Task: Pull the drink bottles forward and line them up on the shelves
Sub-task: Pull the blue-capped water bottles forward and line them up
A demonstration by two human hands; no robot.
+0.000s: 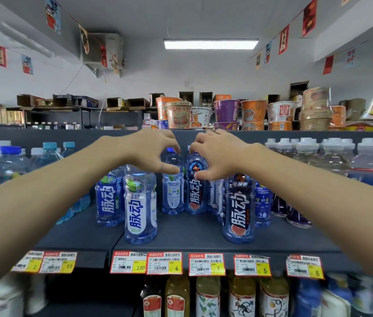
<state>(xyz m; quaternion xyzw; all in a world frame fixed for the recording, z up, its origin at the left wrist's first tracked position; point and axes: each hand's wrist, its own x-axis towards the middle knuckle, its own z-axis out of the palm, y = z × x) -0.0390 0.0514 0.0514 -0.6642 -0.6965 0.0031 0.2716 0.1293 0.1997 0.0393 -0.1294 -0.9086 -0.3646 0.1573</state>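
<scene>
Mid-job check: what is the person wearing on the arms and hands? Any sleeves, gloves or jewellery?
The left forearm and right forearm are bare as far as the frame shows, and no sleeve edge comes into view. The left hand and right hand wear no gloves. No watch or bracelet shows at either wrist. Whether any finger carries a ring is too small to tell.

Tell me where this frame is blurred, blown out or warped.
Head view: the ceiling light is blown out white; the lower-shelf bottles and the bottom corners smear into blur; the shelf edge bows from wide-angle distortion; the left hand and right hand, curled on the pale-label bottle and red-label bottle, are sharp.
</scene>
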